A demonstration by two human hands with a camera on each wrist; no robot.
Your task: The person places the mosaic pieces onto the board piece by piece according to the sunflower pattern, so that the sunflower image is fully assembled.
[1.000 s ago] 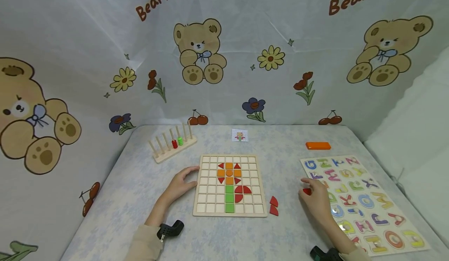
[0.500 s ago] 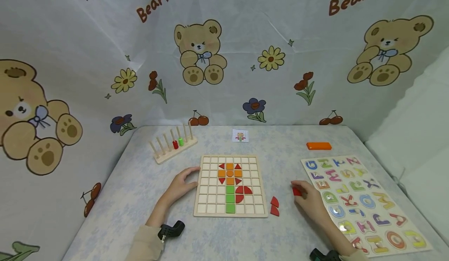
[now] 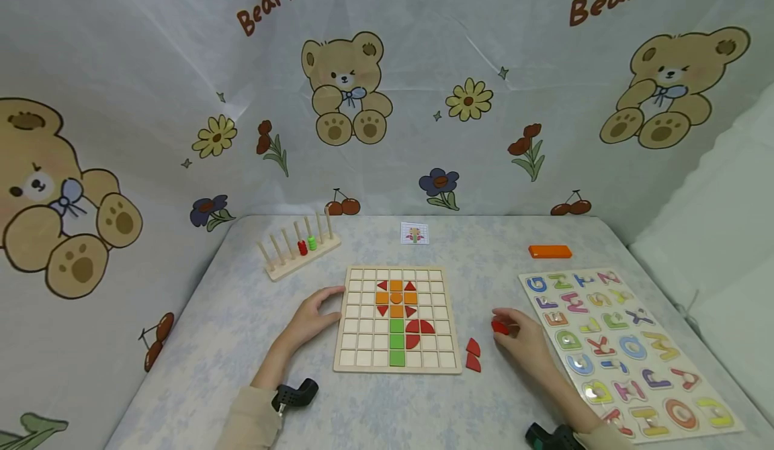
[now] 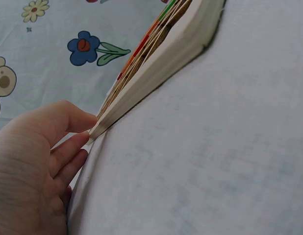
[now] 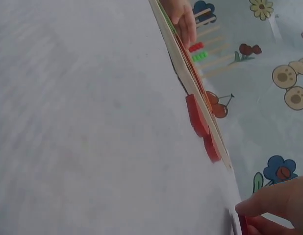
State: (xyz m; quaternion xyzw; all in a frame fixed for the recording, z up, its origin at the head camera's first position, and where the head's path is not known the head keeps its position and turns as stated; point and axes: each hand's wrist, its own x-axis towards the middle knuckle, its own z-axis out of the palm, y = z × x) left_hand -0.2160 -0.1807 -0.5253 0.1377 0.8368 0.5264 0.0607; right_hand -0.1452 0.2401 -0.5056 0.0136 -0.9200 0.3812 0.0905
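red piece in the right hand, headed toward the grid board

nearest the person, the right hand (image 3: 525, 340) pinches a small red piece (image 3: 499, 327) between curled fingertips (image 5: 259, 205), just off the table (image 3: 242, 316). two loose red pieces (image 3: 472, 356) lie just left of those fingertips, and the grid board (image 3: 396, 319) starts beyond them. to set the piece well, i judge it should be carried low over the loose pieces without brushing them, turned to match the red quarter shapes beside the green stem, then lowered flat into its cell. the left hand (image 3: 311, 316) rests against the board's left edge, fingers relaxed and nearly straight with the tips touching the wood (image 4: 156, 63); keeping it there should stop the board sliding. farther off past the fingers are the peg rack (image 3: 296, 250) and the pattern card (image 3: 414, 233); to the right, the letter puzzle (image 3: 623, 349) and an orange block (image 3: 549, 252).

since a second ago the right hand has moved left, off the letter puzzle's edge and toward the loose pieces, with the red piece in its grip. the left hand has not shifted.
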